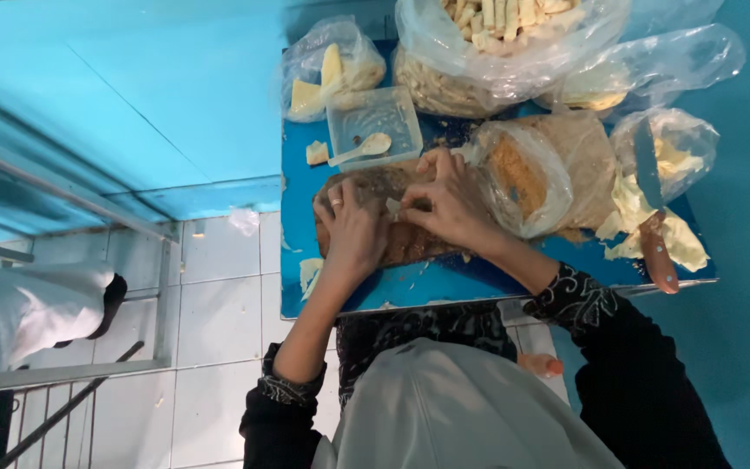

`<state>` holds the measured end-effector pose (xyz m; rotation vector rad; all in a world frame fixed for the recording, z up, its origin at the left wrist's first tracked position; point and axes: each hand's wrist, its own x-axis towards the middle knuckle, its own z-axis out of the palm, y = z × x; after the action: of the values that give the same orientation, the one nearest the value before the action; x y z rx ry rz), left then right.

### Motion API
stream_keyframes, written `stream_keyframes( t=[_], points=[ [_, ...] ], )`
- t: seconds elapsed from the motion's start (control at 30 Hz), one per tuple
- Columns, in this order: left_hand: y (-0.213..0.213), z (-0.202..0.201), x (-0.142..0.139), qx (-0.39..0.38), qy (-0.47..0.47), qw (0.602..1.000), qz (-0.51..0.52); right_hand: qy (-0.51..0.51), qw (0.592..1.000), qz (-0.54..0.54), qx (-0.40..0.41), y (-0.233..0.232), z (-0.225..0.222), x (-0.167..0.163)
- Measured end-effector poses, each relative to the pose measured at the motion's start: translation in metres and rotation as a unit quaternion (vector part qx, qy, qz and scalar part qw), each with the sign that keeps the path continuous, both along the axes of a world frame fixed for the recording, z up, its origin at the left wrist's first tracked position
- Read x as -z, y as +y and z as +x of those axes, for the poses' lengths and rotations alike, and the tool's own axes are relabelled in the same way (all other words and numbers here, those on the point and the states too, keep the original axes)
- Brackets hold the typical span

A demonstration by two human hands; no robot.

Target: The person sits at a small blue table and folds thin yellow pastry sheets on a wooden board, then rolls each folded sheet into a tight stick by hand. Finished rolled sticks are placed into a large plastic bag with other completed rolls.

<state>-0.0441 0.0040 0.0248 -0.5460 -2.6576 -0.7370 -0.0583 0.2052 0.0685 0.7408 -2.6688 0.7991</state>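
My left hand (353, 230), with a ring on one finger, and my right hand (449, 204) meet over a brown board (410, 247) covered in crumbs on the blue table (479, 278). Both hands pinch a small pale piece of food (392, 207) between their fingertips. The board's middle is hidden under my hands. Right beside my right hand lies an open clear bag of orange-brown crumbs (518, 178).
A clear plastic tub (397, 117) with a pale spoon (365, 148) stands behind the board. Bags of pale sticks (496, 35) and pale slabs (332, 69) fill the table's back. A wooden-handled knife (653, 226) lies on pale sheets (679, 239) at the right. Another person in white (19, 317) is at the left.
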Motion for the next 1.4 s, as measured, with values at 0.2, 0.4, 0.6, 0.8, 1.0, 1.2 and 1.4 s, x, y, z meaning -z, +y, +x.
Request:
stream_keyframes(
  t=[0.2,0.4,0.6,0.8,1.0,1.2,1.4],
  points=[
    [0.004,-0.007,-0.003,-0.033,0.010,0.999,0.019,0.083,0.996,0.028,0.000,-0.003,0.011,0.005],
    [0.002,0.006,-0.010,-0.005,0.095,0.994,0.060,0.041,0.999,0.003,0.018,-0.001,0.005,0.006],
    [0.008,0.005,-0.008,-0.027,0.120,0.992,0.007,0.085,0.996,-0.016,0.016,-0.004,0.009,0.006],
    [-0.002,0.011,-0.021,-0.044,0.097,0.993,0.048,0.156,0.986,0.054,0.013,-0.014,0.006,0.006],
    [-0.053,0.059,-0.041,-0.145,0.114,0.965,0.189,0.088,0.994,0.068,0.001,-0.026,-0.019,0.008],
    [-0.099,0.089,-0.026,-0.254,0.111,0.946,0.166,0.036,0.997,0.062,0.030,-0.035,-0.033,0.011],
    [-0.125,0.107,0.000,-0.301,0.088,0.937,0.155,0.080,0.996,0.043,-0.002,-0.027,-0.016,0.005]
  ],
)
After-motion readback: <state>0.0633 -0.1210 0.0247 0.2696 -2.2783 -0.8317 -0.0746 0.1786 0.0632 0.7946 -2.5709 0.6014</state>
